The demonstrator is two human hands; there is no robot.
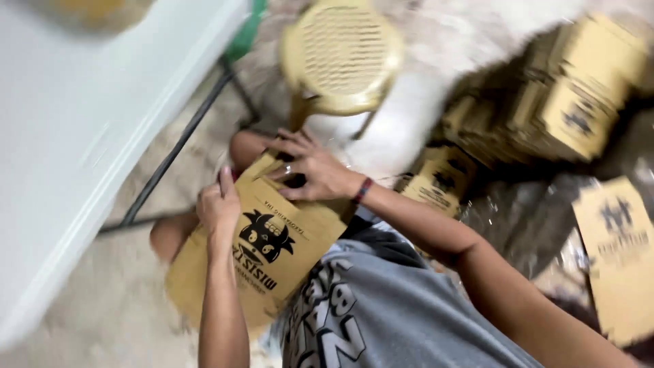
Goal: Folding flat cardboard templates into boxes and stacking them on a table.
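Blur smears the whole view, so the heap of brown paper bags (545, 95) at the upper right cannot be counted, and its printed marks are unreadable. One brown paper bag (259, 252) with a black cartoon print lies across the person's lap, its long axis running from lower left to upper right, its open mouth toward the upper right; the lower end is partly hidden by the left forearm and the grey shirt (381, 313). Left hand (219, 204) rests on the bag's left edge, fingers curled over it. Right hand (310, 170) presses at the mouth, fingers spread; whether they pinch the paper I cannot tell. One yellow plastic stool (340, 54) stands beyond, one white counter (82, 136) to the left, one separate bag (620, 252) cut off at the right.
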